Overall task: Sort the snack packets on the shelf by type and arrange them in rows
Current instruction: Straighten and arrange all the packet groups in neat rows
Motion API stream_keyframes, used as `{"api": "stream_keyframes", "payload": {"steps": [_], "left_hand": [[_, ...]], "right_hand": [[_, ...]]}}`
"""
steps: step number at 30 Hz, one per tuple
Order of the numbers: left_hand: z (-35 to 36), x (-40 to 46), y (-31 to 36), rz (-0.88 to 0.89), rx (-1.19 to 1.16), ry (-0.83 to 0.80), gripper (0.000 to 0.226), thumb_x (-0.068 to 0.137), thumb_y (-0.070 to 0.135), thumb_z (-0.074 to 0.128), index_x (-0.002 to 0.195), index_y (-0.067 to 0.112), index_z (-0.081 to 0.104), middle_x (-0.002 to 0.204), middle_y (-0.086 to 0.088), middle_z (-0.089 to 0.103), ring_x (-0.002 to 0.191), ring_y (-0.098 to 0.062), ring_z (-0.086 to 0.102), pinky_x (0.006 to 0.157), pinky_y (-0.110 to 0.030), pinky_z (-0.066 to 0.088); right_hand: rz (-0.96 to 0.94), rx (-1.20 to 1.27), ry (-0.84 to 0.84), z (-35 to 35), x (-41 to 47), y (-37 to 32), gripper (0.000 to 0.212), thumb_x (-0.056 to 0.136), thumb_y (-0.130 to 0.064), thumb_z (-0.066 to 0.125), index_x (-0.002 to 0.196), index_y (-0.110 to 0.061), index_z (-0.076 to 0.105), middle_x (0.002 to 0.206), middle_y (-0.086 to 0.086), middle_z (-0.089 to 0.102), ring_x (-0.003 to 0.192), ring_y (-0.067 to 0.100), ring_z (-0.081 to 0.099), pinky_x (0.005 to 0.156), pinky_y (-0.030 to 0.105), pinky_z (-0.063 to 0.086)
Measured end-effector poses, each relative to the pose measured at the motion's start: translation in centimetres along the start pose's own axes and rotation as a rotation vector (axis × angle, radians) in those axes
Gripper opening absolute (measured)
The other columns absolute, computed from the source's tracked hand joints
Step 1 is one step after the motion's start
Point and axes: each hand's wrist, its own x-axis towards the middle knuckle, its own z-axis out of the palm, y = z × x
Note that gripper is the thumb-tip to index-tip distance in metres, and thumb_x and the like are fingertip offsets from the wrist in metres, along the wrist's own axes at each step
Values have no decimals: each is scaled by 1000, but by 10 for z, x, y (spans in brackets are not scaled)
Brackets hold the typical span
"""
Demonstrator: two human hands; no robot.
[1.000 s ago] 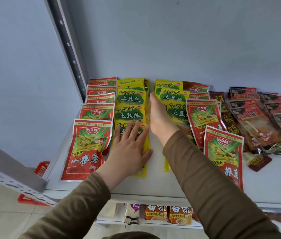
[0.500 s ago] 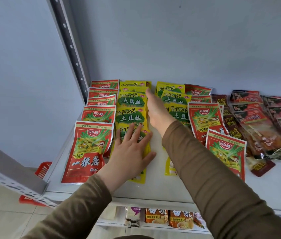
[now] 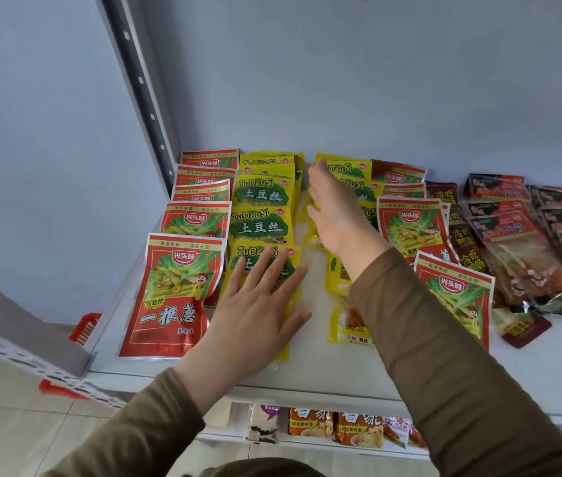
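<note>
On the white shelf [image 3: 307,359] a row of red packets [image 3: 173,294] runs along the left edge. Beside it lies a row of yellow packets [image 3: 260,222]. My left hand [image 3: 255,311] rests flat, fingers spread, on the front yellow packet of that row. My right hand [image 3: 334,211] reaches far back, edge-on with fingers straight, against the left side of a second yellow row [image 3: 345,315]. Right of that lie more red packets [image 3: 451,297], then dark red and brown packets [image 3: 520,253] in a loose overlapping group.
A grey perforated upright [image 3: 142,98] stands at the shelf's back left corner. The pale back wall [image 3: 376,80] closes the rear. A lower shelf with orange packets [image 3: 334,425] shows under the front edge. A red basket [image 3: 85,327] sits on the floor at the left.
My right hand has slid further back along the gap between the two yellow rows. My left hand has stayed flat on the front yellow packet.
</note>
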Motion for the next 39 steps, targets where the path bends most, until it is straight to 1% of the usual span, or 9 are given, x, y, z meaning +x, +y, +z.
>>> {"api": "stream_keyframes", "payload": {"steps": [10, 16, 20, 26, 29, 32, 36, 38, 39], "left_hand": [[5, 21, 8, -177, 34, 41, 78, 97, 67, 1, 164, 27, -5, 172, -3, -9, 158, -23, -15, 126, -51, -8], [8, 12, 11, -150, -62, 135, 67, 106, 52, 17, 161, 16, 24, 172, -6, 7, 159, -22, -5, 128, -48, -2], [7, 15, 12, -155, -8, 77, 67, 106, 51, 19, 165, 19, 10, 173, -5, 0, 159, -22, -10, 127, -47, -6], [-6, 31, 43, 65, -87, 138, 70, 104, 58, 12, 164, 23, 17, 173, -6, 2, 159, -25, -10, 128, -48, -5], [-4, 47, 68, 166, -24, 48, 79, 98, 70, 12, 164, 27, 12, 173, -8, -2, 158, -28, -12, 127, -52, -4], [4, 52, 81, 214, 53, -61, 104, 79, 89, 9, 164, 31, -3, 173, -7, -5, 159, -27, -10, 126, -54, -5], [10, 49, 74, 179, 117, 17, 99, 86, 87, 23, 164, 31, 1, 172, -7, 13, 159, -26, 7, 125, -58, -2], [8, 50, 72, 154, 128, 72, 97, 90, 82, 33, 164, 27, 4, 166, -5, 28, 155, -27, 21, 125, -58, 1], [6, 51, 72, 143, 131, 93, 97, 90, 79, 39, 165, 25, 6, 161, -3, 36, 151, -26, 28, 126, -58, 2]], "right_hand": [[-221, 2, -46, -31, -46, -12, 60, 108, -43, 35, 158, -11, 29, 164, 5, 32, 149, 18, 34, 124, 39, 26], [-247, -1, -10, -66, -61, -4, 61, 105, -45, 44, 156, -14, 36, 157, 3, 44, 140, 15, 47, 118, 34, 37], [-261, -44, 27, -81, -66, 1, 60, 105, -48, 42, 156, -16, 37, 157, 2, 45, 141, 13, 45, 119, 33, 34], [-199, -59, 77, -95, -74, 11, 67, 103, -59, 39, 157, -19, 35, 157, -7, 44, 144, 5, 39, 120, 30, 27], [-117, -61, 79, -91, -76, 22, 69, 100, -65, 38, 154, -23, 40, 135, -21, 59, 116, -11, 53, 99, 20, 34], [-44, -77, 99, -92, -73, 29, 74, 97, -71, 34, 155, -26, 40, 153, -11, 46, 123, -1, 42, 104, 28, 26], [-31, -90, 119, -99, -67, 27, 74, 97, -72, 33, 155, -26, 39, 160, -9, 38, 145, 10, 34, 110, 33, 24], [-53, -92, 147, -101, -65, 25, 67, 99, -69, 33, 150, -27, 46, 154, -11, 46, 139, 7, 42, 105, 26, 30], [-65, -87, 151, -101, -64, 25, 59, 101, -66, 33, 142, -29, 53, 138, -18, 60, 124, -2, 52, 97, 19, 37]]}}
